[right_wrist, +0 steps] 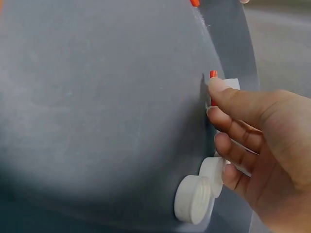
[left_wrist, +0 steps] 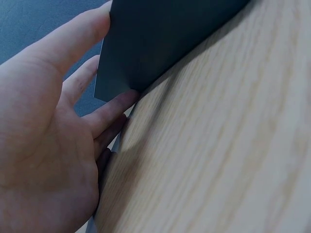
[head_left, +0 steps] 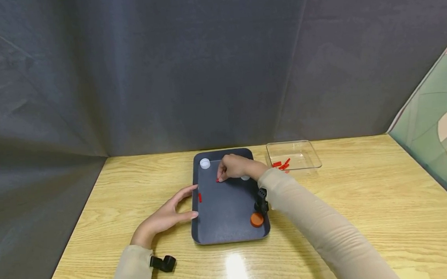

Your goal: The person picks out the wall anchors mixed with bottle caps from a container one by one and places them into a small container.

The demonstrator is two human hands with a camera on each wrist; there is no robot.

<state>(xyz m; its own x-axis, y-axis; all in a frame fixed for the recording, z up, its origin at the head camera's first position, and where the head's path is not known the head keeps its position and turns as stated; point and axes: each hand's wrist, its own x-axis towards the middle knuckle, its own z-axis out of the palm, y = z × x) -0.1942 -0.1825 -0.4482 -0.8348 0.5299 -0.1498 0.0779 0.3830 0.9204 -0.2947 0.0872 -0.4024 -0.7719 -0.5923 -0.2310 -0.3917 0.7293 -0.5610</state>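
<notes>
A small red stick (right_wrist: 213,74) is pinched between the thumb and forefinger of my right hand (head_left: 235,166), over the upper part of a dark grey tray (head_left: 228,212). White caps (right_wrist: 192,200) lie on the tray near that hand; one white cap (head_left: 205,163) sits in the far left corner, another (head_left: 245,177) is partly hidden under the hand. My left hand (head_left: 164,216) rests against the tray's left side, fingers fairly straight and thumb spread. Beside it, a second red stick (head_left: 200,197) lies along the inner left edge. An orange cap (head_left: 257,219) occupies the near right corner.
To the right of the tray stands a clear rectangular box (head_left: 302,156) with several red sticks (head_left: 283,165) in its left part. The wooden table (head_left: 359,190) meets a grey curtain (head_left: 203,71) at the back. A patterned panel (head_left: 444,124) borders the right side.
</notes>
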